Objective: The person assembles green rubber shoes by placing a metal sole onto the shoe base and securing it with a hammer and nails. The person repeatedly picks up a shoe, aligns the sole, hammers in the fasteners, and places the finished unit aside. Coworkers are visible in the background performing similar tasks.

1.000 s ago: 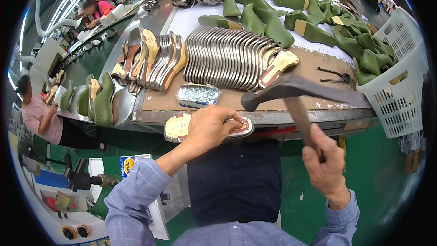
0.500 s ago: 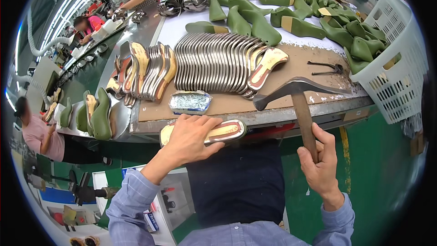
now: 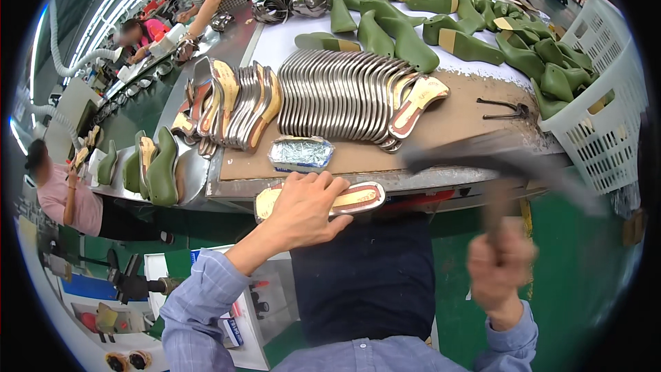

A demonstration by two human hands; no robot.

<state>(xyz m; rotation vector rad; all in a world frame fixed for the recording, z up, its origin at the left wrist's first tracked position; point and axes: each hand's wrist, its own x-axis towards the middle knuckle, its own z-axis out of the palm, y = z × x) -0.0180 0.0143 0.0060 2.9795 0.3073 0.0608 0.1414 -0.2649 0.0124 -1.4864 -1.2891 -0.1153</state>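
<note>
Metal-edged and tan, a shoe insole lies pinned flat on the near bench edge under the left hand, steadying it, while the right hand grips a blurred hammer raised just right of it.

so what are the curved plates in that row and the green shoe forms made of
The row of curved plates looks like bare metal: silvery, thin-edged, with bright reflections. The green shoe forms look like moulded plastic: uniform matte green, smooth and rounded, some with tan patches; wood under paint can't be ruled out.
</note>
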